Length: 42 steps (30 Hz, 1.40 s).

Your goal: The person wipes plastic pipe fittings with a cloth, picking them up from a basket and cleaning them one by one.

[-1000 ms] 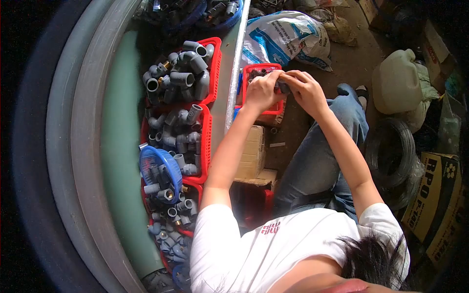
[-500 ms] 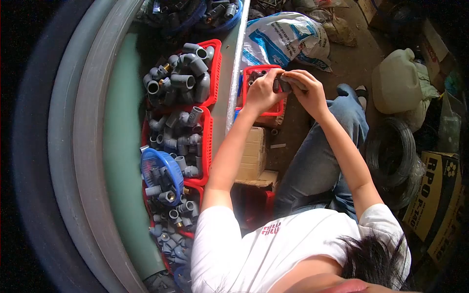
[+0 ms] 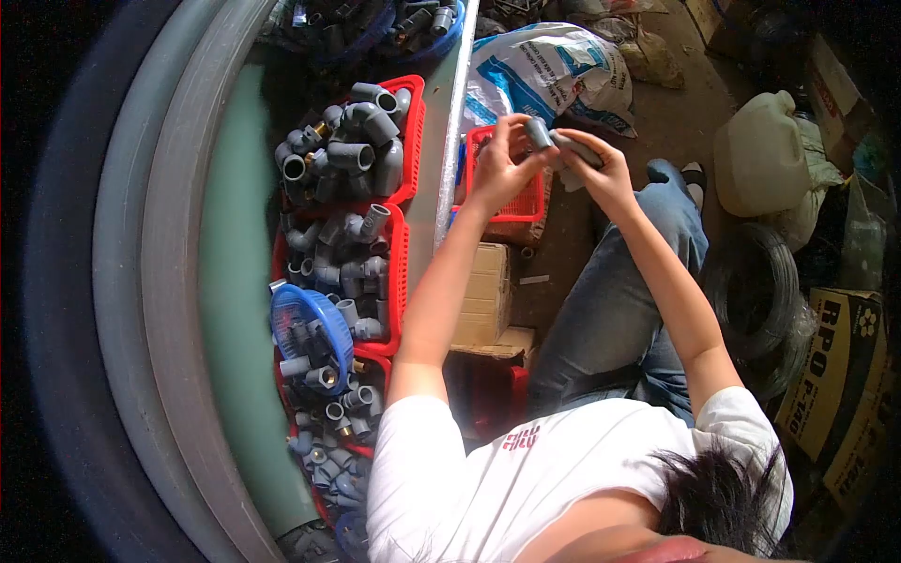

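Note:
Near the top centre, my left hand [image 3: 504, 171] is closed on a short grey pipe fitting [image 3: 538, 133], gripped between thumb and fingers and tilted. My right hand [image 3: 601, 171] is just to its right, its fingers closed on a crumpled greyish cloth [image 3: 572, 180] close to the fitting. Whether the cloth touches the fitting I cannot tell. Below and behind my left hand is a small red plastic basket [image 3: 526, 214]. My left forearm and hand hide part of it.
On the left, red baskets [image 3: 416, 141] and a blue basket [image 3: 349, 338] hold many grey fittings. A cardboard box [image 3: 483, 291] stands under my left forearm. At the back lies a white-and-blue sack [image 3: 554, 75]. To the right are a plastic jug [image 3: 762, 155] and wire coils [image 3: 786, 281].
My hands have drawn slightly apart and the grey fitting now shows clearly, raised in my left fingers. My right hand has shifted a little right with the cloth.

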Each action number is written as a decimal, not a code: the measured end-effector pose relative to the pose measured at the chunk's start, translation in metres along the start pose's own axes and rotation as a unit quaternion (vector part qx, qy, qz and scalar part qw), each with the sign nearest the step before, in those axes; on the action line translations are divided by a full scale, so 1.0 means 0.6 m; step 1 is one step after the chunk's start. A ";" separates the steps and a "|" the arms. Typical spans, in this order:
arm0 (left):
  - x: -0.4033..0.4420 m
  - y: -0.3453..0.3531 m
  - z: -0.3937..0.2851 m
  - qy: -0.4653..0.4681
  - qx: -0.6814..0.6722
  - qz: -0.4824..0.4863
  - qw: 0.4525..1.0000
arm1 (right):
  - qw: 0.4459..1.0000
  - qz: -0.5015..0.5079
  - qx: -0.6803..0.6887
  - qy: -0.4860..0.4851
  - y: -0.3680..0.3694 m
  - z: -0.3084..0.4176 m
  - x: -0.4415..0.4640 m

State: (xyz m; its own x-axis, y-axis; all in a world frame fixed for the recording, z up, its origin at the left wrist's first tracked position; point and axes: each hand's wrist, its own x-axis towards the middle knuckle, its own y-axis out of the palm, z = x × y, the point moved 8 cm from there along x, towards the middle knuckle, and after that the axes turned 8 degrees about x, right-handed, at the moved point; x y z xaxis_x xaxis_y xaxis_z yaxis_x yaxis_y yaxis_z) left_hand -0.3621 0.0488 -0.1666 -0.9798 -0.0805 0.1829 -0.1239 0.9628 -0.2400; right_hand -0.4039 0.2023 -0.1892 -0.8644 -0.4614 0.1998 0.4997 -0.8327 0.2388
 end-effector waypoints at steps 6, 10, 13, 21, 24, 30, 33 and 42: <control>-0.008 0.003 -0.003 -0.008 0.052 0.058 0.997 | 0.999 -0.014 0.004 -0.032 -0.001 0.006 0.005; -0.006 0.006 0.010 0.006 0.100 0.024 0.995 | 1.000 -0.009 0.007 0.004 -0.005 0.003 0.000; -0.003 -0.008 -0.007 -0.001 0.121 0.009 0.993 | 0.998 0.021 -0.037 -0.040 0.003 0.015 -0.002; -0.007 -0.003 -0.015 0.022 0.243 0.020 0.970 | 0.994 0.036 -0.083 -0.065 0.007 0.023 0.011; -0.005 -0.018 -0.010 0.040 0.285 -0.007 0.958 | 0.995 0.085 -0.042 -0.009 0.016 0.011 -0.001; -0.018 0.006 -0.043 0.063 0.441 0.008 0.895 | 0.998 0.044 -0.046 -0.010 0.009 0.006 0.018; -0.012 -0.021 -0.017 0.019 0.424 -0.012 0.905 | 0.997 0.066 0.000 0.026 0.014 -0.014 0.010; -0.024 -0.044 0.025 -0.051 0.575 -0.092 0.811 | 0.991 -0.086 -0.060 0.080 -0.040 -0.054 0.011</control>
State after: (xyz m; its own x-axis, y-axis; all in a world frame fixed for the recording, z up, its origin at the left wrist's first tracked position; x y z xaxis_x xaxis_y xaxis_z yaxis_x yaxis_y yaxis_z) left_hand -0.3471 0.0206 -0.1773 -0.9285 -0.2740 0.2505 -0.2763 0.0591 -0.9593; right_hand -0.4232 0.2096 -0.2242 -0.9388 -0.3443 0.0106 0.3424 -0.9291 0.1399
